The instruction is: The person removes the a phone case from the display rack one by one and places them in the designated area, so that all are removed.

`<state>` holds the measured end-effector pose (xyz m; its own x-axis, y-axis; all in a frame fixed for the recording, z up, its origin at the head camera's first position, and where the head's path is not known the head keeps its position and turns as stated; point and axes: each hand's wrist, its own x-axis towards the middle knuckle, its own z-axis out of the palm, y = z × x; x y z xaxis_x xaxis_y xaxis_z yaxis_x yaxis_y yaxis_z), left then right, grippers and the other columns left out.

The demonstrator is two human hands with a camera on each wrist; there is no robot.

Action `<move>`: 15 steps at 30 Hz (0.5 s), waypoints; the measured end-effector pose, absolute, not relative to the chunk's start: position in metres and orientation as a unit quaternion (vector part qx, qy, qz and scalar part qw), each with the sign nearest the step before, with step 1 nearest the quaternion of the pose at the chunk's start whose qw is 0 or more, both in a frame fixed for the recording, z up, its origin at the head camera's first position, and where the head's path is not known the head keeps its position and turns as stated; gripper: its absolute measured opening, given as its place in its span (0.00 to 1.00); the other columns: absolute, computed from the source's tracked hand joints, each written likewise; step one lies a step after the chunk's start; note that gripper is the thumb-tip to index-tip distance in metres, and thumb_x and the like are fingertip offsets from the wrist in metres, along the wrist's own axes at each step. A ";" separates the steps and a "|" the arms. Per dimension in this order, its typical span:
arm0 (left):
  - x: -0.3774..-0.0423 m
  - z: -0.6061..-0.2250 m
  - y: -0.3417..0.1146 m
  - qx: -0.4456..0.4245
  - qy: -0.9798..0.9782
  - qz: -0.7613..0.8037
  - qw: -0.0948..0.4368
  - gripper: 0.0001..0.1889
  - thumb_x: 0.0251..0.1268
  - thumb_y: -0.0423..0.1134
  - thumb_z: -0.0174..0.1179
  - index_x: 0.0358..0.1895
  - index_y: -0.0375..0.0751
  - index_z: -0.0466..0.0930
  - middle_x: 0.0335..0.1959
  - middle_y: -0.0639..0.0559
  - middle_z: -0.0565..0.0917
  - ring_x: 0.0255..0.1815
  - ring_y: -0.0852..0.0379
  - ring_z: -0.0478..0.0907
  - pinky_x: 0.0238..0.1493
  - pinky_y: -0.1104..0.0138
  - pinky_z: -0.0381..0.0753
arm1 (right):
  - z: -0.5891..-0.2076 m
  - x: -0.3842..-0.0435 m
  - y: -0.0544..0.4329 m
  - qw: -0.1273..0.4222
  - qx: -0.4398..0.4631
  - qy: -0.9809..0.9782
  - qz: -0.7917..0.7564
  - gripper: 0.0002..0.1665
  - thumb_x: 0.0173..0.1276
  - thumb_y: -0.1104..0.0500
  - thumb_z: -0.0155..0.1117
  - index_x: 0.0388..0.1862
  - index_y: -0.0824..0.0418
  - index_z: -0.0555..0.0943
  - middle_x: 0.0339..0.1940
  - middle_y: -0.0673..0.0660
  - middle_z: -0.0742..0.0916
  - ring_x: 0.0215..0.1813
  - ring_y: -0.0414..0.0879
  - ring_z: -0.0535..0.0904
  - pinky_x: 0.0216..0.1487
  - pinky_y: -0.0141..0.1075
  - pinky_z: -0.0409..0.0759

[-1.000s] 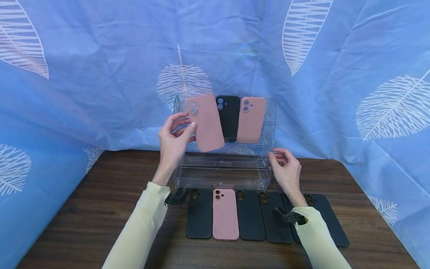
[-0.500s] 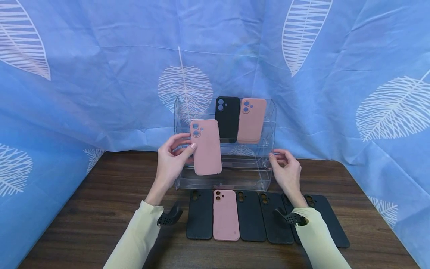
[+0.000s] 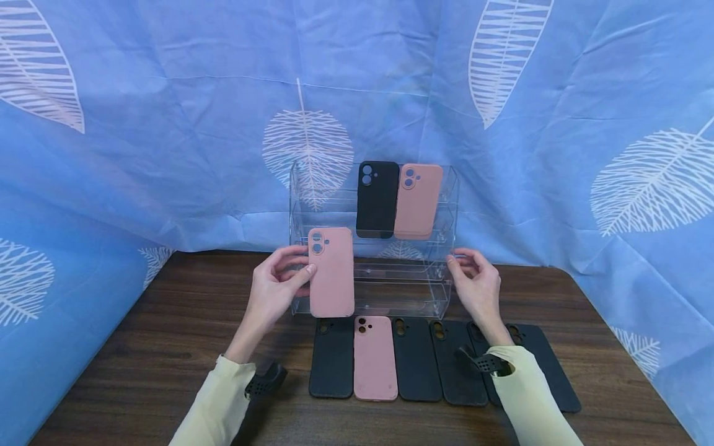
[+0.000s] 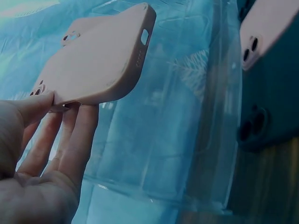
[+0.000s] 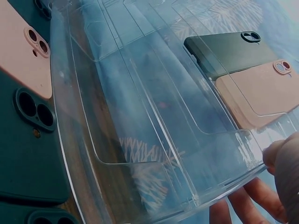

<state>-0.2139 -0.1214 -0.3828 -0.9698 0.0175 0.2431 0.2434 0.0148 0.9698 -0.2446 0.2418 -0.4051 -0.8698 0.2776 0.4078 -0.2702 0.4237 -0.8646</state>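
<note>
My left hand (image 3: pixel 273 288) pinches a pink phone case (image 3: pixel 331 272) by its left edge, thumb in front and fingers behind. The case is upright, before the lower left of a clear tiered display rack (image 3: pixel 398 305). In the left wrist view, part of another pink surface with a camera cutout shows behind the held case (image 4: pixel 100 56). My right hand (image 3: pixel 474 282) grips the rack's right side wall, its thumb and fingers on opposite faces in the right wrist view. Standing in the upper tier are a black phone case (image 3: pixel 377 198) and, right of it, a pink phone case (image 3: pixel 418 201).
Before the rack, several phone cases lie in a row on the brown wooden table (image 3: pixel 139 371). One is pink (image 3: pixel 375 359); the others, such as the leftmost black case (image 3: pixel 331 365), are dark. My right forearm covers part of the row. Blue leaf-patterned cloth (image 3: pixel 223 124) hangs behind.
My left hand has lowered the pink case from the upper left of the rack to its lower front, and the case has straightened from a tilt. The right hand stays on the rack.
</note>
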 end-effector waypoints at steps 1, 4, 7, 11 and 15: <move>-0.213 -0.385 -0.123 -0.092 -0.710 -0.694 0.079 0.22 0.68 0.35 0.67 0.64 0.44 0.78 0.52 0.39 0.85 0.40 0.59 0.90 0.39 0.54 0.89 | -0.405 -0.244 0.242 0.251 -0.001 -0.803 0.540 0.16 0.73 0.58 0.67 0.55 0.64 0.83 0.47 0.66 0.88 0.33 0.29 0.85 0.31 0.24 0.82; -0.209 -0.389 -0.128 -0.088 -0.718 -0.686 0.072 0.23 0.68 0.35 0.67 0.65 0.45 0.77 0.53 0.38 0.85 0.41 0.60 0.90 0.39 0.53 0.89 | -0.405 -0.243 0.243 0.241 -0.002 -0.804 0.544 0.16 0.73 0.58 0.66 0.56 0.63 0.83 0.46 0.65 0.88 0.35 0.31 0.87 0.32 0.26 0.85; -0.206 -0.394 -0.134 -0.082 -0.727 -0.679 0.063 0.24 0.67 0.35 0.68 0.66 0.47 0.76 0.53 0.38 0.85 0.41 0.60 0.90 0.39 0.53 0.89 | -0.406 -0.244 0.244 0.237 -0.005 -0.808 0.540 0.16 0.74 0.57 0.66 0.56 0.63 0.83 0.44 0.58 0.87 0.37 0.36 0.88 0.34 0.28 0.86; -0.203 -0.400 -0.143 -0.078 -0.739 -0.667 0.053 0.26 0.68 0.35 0.67 0.67 0.50 0.75 0.53 0.37 0.84 0.39 0.57 0.90 0.38 0.53 0.89 | -0.407 -0.245 0.245 0.236 -0.007 -0.809 0.539 0.15 0.74 0.57 0.65 0.56 0.62 0.83 0.41 0.49 0.86 0.38 0.40 0.89 0.34 0.28 0.86; -0.199 -0.406 -0.152 -0.080 -0.749 -0.656 0.038 0.28 0.68 0.35 0.67 0.70 0.54 0.73 0.52 0.36 0.84 0.38 0.55 0.90 0.37 0.53 0.89 | -0.407 -0.245 0.245 0.236 -0.007 -0.808 0.540 0.16 0.74 0.57 0.65 0.56 0.62 0.83 0.40 0.46 0.86 0.38 0.39 0.89 0.34 0.28 0.86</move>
